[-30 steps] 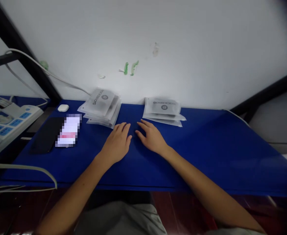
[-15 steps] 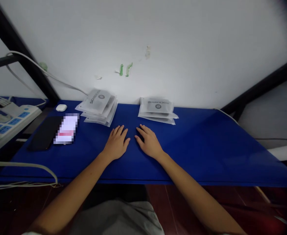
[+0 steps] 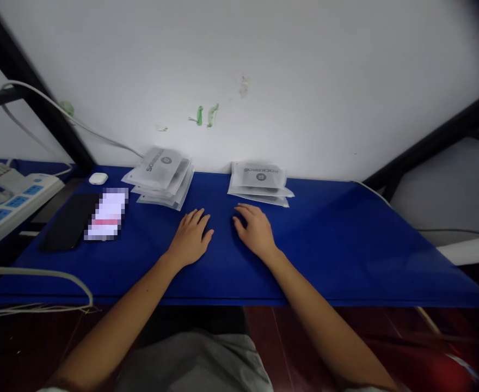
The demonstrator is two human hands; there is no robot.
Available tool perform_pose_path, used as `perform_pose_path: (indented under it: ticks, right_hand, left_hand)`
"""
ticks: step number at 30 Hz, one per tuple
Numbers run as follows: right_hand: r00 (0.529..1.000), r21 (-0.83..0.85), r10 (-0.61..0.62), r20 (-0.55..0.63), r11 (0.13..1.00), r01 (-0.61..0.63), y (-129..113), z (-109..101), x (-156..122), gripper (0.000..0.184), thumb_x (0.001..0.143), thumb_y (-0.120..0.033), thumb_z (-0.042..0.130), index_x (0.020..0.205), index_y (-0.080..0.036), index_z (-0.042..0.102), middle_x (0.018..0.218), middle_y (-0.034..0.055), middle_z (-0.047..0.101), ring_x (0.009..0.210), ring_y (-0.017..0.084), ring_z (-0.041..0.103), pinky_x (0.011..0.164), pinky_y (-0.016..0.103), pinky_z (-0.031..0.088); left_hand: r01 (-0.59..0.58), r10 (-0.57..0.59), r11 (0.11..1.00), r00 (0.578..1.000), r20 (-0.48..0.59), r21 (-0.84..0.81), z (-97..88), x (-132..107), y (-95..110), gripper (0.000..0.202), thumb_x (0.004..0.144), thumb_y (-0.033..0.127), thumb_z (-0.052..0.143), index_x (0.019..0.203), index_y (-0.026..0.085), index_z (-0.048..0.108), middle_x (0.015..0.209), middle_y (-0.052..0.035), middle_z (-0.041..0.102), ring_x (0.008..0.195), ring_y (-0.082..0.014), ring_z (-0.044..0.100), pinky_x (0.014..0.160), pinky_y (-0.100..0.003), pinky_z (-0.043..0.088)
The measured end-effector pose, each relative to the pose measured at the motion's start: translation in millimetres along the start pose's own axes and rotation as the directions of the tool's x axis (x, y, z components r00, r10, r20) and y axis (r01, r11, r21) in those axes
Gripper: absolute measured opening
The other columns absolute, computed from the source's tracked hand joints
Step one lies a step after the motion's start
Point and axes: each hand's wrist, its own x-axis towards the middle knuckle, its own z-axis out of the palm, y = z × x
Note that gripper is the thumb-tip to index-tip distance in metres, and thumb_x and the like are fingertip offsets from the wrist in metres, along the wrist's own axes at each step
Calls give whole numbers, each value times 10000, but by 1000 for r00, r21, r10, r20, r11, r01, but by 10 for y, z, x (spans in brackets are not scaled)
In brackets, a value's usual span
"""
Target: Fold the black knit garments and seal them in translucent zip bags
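Observation:
My left hand [image 3: 190, 238] lies flat on the blue mat [image 3: 325, 239], fingers stretched out and holding nothing. Beside it, a short gap away, my right hand [image 3: 256, 231] rests palm down with its fingers spread, also holding nothing. Beyond the left hand sits a fanned stack of translucent printed bags [image 3: 160, 174]. A neater stack of the same bags [image 3: 259, 181] lies just past the right hand, against the white wall.
A black phone [image 3: 67, 227] and a second phone with a lit screen [image 3: 105, 213] lie at the mat's left. A small white case [image 3: 98, 178] sits behind them. A white power strip [image 3: 8, 206] and cables are at far left. Black frame bars cross both upper corners.
The view has tilted slightly. My right hand has slid a little to the right, widening the gap between the hands. The left hand stays flat in place.

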Motion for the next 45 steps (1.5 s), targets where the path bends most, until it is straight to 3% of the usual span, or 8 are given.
perform_pose_path:
  ticks: [3, 7, 15, 27, 33, 39, 42, 45]
  right_hand:
    - [996, -118, 23, -87, 992, -33, 91, -101, 144, 262, 864, -211, 505, 1058, -150, 671, 1088, 132, 670, 1009, 279, 584, 862, 420, 475]
    - [993, -234, 55, -108, 969, -79, 231, -185, 315, 258, 858, -185, 489, 1033, -142, 673, 1038, 147, 657, 963, 294, 552, 816, 420, 442]
    - [998, -420, 7, -67, 907, -34, 377, -106, 458, 279, 841, -122, 441, 996, -153, 672, 981, 153, 642, 940, 309, 487, 782, 423, 357]
    - [1000, -502, 22, 1, 865, -19, 390, -50, 542, 281, 879, -125, 402, 880, -151, 681, 889, 145, 655, 877, 288, 479, 734, 399, 297]
    - [991, -437, -67, 119, 892, 113, 156, -20, 422, 262, 867, -104, 425, 886, -148, 682, 901, 141, 659, 881, 287, 489, 739, 400, 310]
    - [970, -353, -156, 186, 911, 214, -296, 23, 151, 223, 861, -90, 462, 854, -176, 667, 836, 110, 643, 857, 264, 500, 700, 373, 322]
    - [957, -314, -216, 194, 910, 269, -472, 18, 13, 195, 862, -93, 486, 823, -182, 656, 793, 95, 632, 830, 253, 498, 682, 363, 323]
    - [946, -269, -262, 190, 913, 307, -586, -4, -99, 166, 867, -110, 514, 802, -183, 649, 779, 72, 627, 806, 232, 496, 670, 351, 328]
  left_hand:
    - [5, -5, 1000, 1000, 15, -12, -12, -2, 0, 469, 954, 368, 379, 1351, 136, 470, 1478, -128, 413, 1400, -282, 308, 1156, -470, 256]
    - [5, -5, 999, 1000, 15, -33, -20, -8, 0, 454, 956, 364, 382, 1348, 151, 470, 1481, -125, 411, 1401, -277, 308, 1150, -486, 265]
    - [-11, 10, 998, 1000, -17, -60, 12, -8, -21, 436, 952, 348, 402, 1334, 154, 485, 1470, -132, 424, 1388, -284, 332, 1133, -509, 292]
    - [1, 0, 997, 1000, 12, -73, -19, -14, -8, 454, 956, 349, 389, 1345, 132, 474, 1477, -127, 413, 1394, -284, 314, 1144, -487, 275]
    - [-2, -1, 996, 999, -34, -88, -10, -7, -9, 452, 938, 323, 428, 1340, 117, 451, 1454, -151, 426, 1361, -291, 357, 1128, -482, 307]
    - [-49, 10, 988, 966, -257, -148, -82, 6, 4, 385, 917, 211, 401, 1290, 137, 458, 1297, -143, 541, 1246, -249, 470, 1057, -434, 408]
    - [-56, 21, 994, 946, -323, -98, -134, -47, 16, 353, 896, 154, 393, 1233, 154, 498, 1227, -128, 573, 1186, -251, 504, 1003, -427, 445]
    - [-65, 55, 998, 944, -324, -19, -173, -169, 34, 364, 854, 98, 403, 1192, 155, 527, 1198, -115, 582, 1153, -251, 512, 975, -408, 452]
